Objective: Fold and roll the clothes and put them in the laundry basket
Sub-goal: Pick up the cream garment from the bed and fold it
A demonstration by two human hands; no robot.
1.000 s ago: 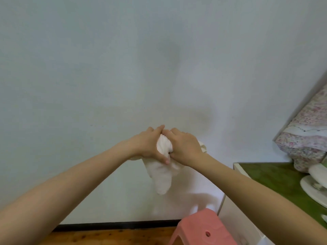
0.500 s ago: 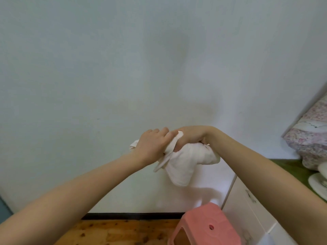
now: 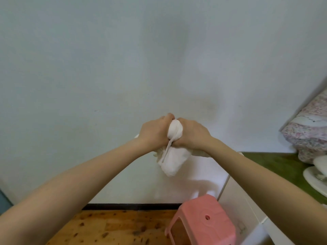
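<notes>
Near the frame's centre, the left hand (image 3: 154, 133) and right hand (image 3: 192, 134) clench a half-rolled white garment (image 3: 174, 147), its tail loose; no basket visible.

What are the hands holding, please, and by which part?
Left hand and right hand both grip a white cloth by its bunched upper end; the rest hangs below.

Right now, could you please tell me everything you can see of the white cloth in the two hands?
The white cloth looks like soft, thin fabric, bunched into a tight rounded roll at the top, with a looser crumpled end and a narrow strip hanging below. It is held in the air in front of the wall, gripped between the left hand and the right hand; nothing else touches it.
</notes>
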